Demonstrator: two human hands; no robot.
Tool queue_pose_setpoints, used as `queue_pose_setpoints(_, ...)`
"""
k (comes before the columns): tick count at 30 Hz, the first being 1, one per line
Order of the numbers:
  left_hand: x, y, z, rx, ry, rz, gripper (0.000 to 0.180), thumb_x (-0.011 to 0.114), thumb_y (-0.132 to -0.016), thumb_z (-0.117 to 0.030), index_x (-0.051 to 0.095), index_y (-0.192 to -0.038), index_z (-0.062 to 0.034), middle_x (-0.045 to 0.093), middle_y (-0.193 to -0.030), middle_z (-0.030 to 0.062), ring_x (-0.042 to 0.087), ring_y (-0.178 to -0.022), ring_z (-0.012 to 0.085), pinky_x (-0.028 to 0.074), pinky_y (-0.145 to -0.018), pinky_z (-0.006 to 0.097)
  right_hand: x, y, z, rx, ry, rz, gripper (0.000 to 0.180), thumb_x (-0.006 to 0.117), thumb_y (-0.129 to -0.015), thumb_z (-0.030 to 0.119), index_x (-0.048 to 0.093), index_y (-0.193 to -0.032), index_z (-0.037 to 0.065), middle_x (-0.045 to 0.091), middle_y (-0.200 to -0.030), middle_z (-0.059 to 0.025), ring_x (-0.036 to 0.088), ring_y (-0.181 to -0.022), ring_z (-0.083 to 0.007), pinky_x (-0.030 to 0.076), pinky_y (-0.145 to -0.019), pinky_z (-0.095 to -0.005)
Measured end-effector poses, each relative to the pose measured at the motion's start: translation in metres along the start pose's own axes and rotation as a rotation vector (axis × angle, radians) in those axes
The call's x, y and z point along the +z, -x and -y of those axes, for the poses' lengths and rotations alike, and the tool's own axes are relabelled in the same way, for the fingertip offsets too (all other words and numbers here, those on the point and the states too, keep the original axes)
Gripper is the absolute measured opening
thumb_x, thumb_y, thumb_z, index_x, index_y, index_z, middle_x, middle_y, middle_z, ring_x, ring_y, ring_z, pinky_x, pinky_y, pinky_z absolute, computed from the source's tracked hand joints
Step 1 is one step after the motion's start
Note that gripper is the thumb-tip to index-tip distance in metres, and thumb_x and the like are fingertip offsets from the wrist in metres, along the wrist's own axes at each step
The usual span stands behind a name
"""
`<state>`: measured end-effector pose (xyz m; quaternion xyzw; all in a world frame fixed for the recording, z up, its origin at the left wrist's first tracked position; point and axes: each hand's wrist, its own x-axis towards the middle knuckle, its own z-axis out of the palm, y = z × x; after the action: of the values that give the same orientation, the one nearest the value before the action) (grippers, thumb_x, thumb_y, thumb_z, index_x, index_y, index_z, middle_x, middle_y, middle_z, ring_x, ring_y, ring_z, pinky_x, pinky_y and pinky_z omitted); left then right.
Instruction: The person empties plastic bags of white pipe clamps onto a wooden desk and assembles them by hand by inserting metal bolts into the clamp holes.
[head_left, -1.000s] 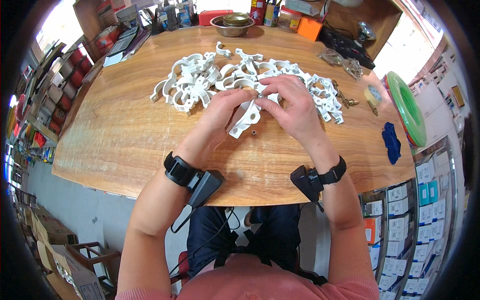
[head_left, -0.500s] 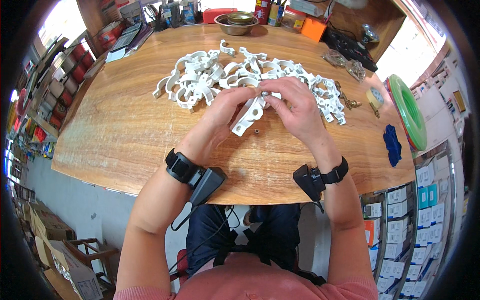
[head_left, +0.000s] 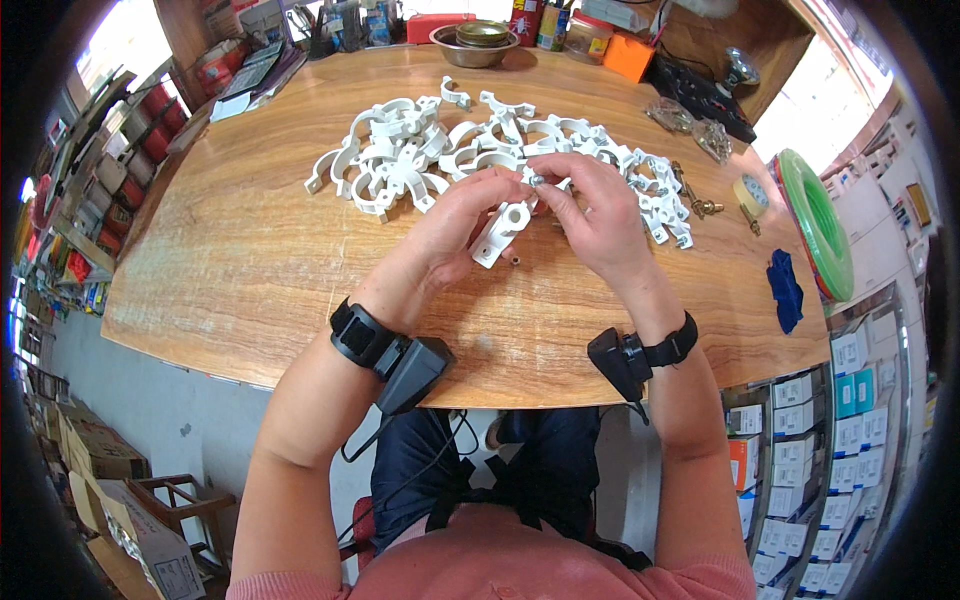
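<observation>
Over the wooden table (head_left: 240,270), my left hand (head_left: 455,220) and my right hand (head_left: 595,215) meet on one white plastic pipe clamp (head_left: 500,232). The left hand grips its upper part. My right hand's fingertips pinch at its top end, where a small metal screw seems to sit; I cannot tell for sure. Just beyond the hands lies a heap of several white pipe clamps (head_left: 400,160). A tiny dark piece (head_left: 516,260) rests on the wood under the clamp.
Loose brass screws (head_left: 700,207) and a tape roll (head_left: 750,193) lie to the right, with a blue cloth (head_left: 785,290) and a green coil (head_left: 815,220). A metal bowl (head_left: 475,42), an orange box (head_left: 630,57) and clear bags (head_left: 690,128) line the far edge.
The held clamp has tipped slightly and my fingers have shifted on its top end. The pile has not moved.
</observation>
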<state>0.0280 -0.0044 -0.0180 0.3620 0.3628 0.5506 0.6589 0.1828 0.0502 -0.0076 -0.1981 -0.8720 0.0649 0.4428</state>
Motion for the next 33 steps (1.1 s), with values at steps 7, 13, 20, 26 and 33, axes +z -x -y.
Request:
queue_pose_setpoints(7,-0.006,-0.002,0.001,0.012,-0.008,0.041,0.020,0.052,-0.080,-0.023,0.051,-0.093,-0.0091,0.054,-0.080,-0.0002,0.053,-0.068,0.0081,0.045,-0.045,0.023,0.001,-0.001,-0.005,-0.107,-0.039,-0.035,0.016,0.059,-0.074,0.007,0.058,-0.090,0.004,0.060,-0.086,-0.0070,0.055,-0.082,-0.0228,0.044,-0.071,-0.0323)
queue_pose_setpoints(13,-0.008,-0.004,0.002,0.013,-0.024,0.084,0.021,0.050,-0.083,-0.025,0.051,-0.098,-0.0099,0.055,-0.083,-0.0007,0.055,-0.070,0.0080,0.047,-0.047,0.021,-0.001,-0.002,0.000,-0.070,-0.061,-0.028,0.019,0.061,-0.072,0.008,0.059,-0.091,0.003,0.060,-0.091,-0.0069,0.054,-0.088,-0.0225,0.044,-0.075,-0.0320)
queue_pose_setpoints(20,-0.011,-0.004,0.003,0.022,0.027,0.067,0.020,0.051,-0.083,-0.022,0.053,-0.096,-0.0078,0.056,-0.082,-0.0008,0.055,-0.070,0.0074,0.047,-0.052,0.019,-0.003,-0.003,0.000,-0.062,-0.029,0.010,0.019,0.059,-0.073,0.006,0.059,-0.092,0.004,0.060,-0.096,-0.0063,0.053,-0.093,-0.0225,0.044,-0.079,-0.0323)
queue_pose_setpoints(26,-0.004,-0.004,0.001,0.053,-0.003,0.049,0.017,0.054,-0.078,-0.019,0.052,-0.088,-0.0063,0.054,-0.077,0.0011,0.052,-0.064,0.0084,0.045,-0.045,0.024,-0.001,0.000,-0.008,-0.080,-0.062,0.011,0.019,0.059,-0.073,0.006,0.059,-0.093,0.005,0.060,-0.098,-0.0062,0.052,-0.095,-0.0220,0.043,-0.081,-0.0321)
queue_pose_setpoints(33,-0.002,0.000,-0.003,0.011,-0.005,0.031,0.017,0.055,-0.078,-0.018,0.051,-0.089,-0.0059,0.053,-0.076,0.0003,0.052,-0.064,0.0081,0.045,-0.045,0.024,-0.002,-0.001,-0.001,0.018,-0.113,0.048,0.020,0.057,-0.075,0.006,0.059,-0.094,0.006,0.058,-0.102,-0.0059,0.051,-0.097,-0.0227,0.042,-0.083,-0.0334)
